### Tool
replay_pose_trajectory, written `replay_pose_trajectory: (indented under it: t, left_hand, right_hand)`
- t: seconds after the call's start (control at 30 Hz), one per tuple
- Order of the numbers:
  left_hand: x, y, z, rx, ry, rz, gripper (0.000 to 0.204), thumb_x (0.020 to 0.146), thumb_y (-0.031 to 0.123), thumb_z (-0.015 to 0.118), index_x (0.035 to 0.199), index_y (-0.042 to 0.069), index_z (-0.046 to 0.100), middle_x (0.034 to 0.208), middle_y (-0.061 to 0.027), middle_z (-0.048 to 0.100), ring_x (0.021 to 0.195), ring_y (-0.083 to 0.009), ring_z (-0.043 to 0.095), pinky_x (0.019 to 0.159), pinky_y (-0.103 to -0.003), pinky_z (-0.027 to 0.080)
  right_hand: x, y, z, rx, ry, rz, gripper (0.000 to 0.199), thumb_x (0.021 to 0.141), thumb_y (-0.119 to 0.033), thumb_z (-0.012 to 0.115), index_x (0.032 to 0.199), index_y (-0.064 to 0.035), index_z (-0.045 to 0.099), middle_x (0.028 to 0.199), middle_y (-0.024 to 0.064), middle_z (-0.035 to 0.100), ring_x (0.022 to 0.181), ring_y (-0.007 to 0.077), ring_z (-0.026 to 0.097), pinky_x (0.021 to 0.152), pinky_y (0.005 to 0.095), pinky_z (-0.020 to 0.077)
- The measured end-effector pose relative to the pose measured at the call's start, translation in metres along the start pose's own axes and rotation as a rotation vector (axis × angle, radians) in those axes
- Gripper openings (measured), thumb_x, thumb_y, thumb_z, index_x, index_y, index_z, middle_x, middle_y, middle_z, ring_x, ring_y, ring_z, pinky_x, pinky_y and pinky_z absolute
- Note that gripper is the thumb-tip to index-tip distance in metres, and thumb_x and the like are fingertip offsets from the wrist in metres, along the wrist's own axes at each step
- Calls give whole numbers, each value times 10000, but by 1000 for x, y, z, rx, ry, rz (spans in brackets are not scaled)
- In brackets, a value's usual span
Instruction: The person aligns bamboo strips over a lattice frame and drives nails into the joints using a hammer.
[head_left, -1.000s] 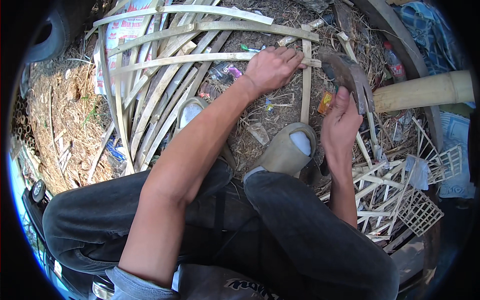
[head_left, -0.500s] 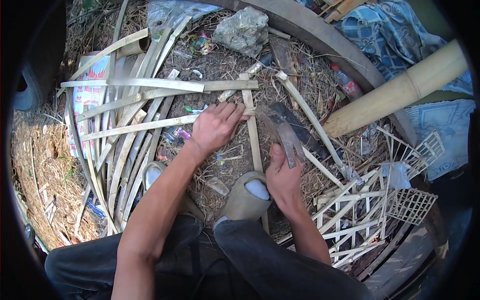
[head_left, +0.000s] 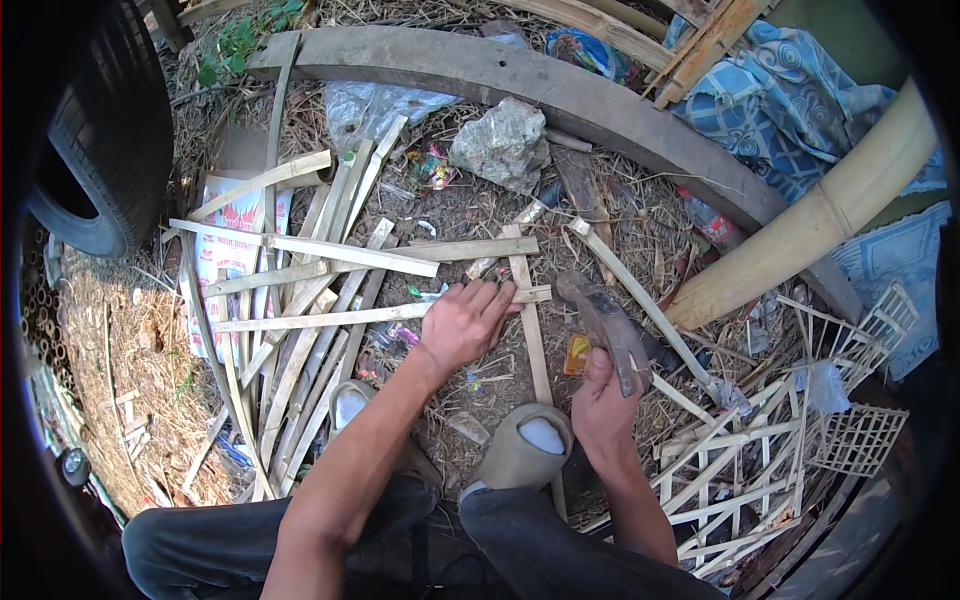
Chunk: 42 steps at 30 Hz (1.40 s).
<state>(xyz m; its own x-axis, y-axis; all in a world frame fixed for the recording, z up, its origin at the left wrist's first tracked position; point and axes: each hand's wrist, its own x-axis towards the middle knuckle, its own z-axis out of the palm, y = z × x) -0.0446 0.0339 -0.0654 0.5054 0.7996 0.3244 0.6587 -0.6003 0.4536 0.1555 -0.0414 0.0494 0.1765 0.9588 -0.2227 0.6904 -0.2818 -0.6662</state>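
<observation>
My left hand [head_left: 468, 325] is closed on the right part of a pale split-bamboo strip [head_left: 340, 319], pressing it down where its end crosses an upright strip [head_left: 530, 345]. Whether a nail sits under those fingers I cannot tell. Just right of the crossing, my right hand [head_left: 606, 405] grips what looks like a claw hammer [head_left: 608, 330], its dark metal head raised above the ground and its handle mostly hidden. A second cross strip [head_left: 480, 249] lies over the upright's top end, and another strip [head_left: 360, 255] overlaps it. My slippered foot [head_left: 525, 445] rests against the upright's lower part.
Many loose bamboo strips [head_left: 290, 390] pile up at left over a printed sack [head_left: 235, 215]. A tire [head_left: 110, 150] stands beyond. A rock [head_left: 502, 145], a curved beam [head_left: 420, 62] and a thick bamboo pole [head_left: 800, 235] lie ahead. Woven bamboo lattice [head_left: 735, 440] sits at right.
The whole view has shifted, so the scene sits lower and further right. My right hand with the hammer has edged right, uncovering a yellow packet. My left hand keeps its hold.
</observation>
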Motion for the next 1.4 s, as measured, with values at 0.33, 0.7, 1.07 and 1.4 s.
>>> replay_pose_trajectory:
  t: [0.33, 0.7, 1.07, 1.4]
  left_hand:
    - [-2, 10, 4, -13, 6, -7, 265, 895, 185, 763, 1102, 28, 706, 779, -57, 585, 682, -214, 617, 583, -348, 477]
    - [-5, 8, 0, -22, -45, -18, 292, 928, 205, 704, 1151, 18, 685, 821, -55, 605, 748, -218, 632, 637, -352, 497]
    - [-2, 8, 1, 5, -74, -17, 297, 918, 209, 719, 1148, 23, 691, 843, -50, 609, 771, -203, 640, 639, -345, 501]
    - [-1, 6, 2, -17, -6, -3, 285, 904, 200, 760, 1118, 21, 704, 785, -64, 597, 659, -222, 612, 571, -358, 472]
  right_hand:
    - [-7, -6, -4, 1, 49, -180, 229, 976, -127, 619, 1085, 64, 681, 854, 290, 694, 821, 466, 715, 724, 479, 564]
    - [3, 1, 20, -157, -175, 95, 185, 998, -92, 586, 1083, 55, 659, 849, 261, 672, 746, 438, 692, 667, 468, 548]
    - [-12, 12, 5, 220, 159, -65, 307, 1054, -162, 539, 1128, 123, 627, 842, 311, 682, 781, 499, 682, 673, 516, 535]
    - [-22, 11, 13, 107, -53, 121, 309, 1044, -205, 558, 1010, 71, 691, 926, 311, 680, 745, 449, 662, 625, 480, 525]
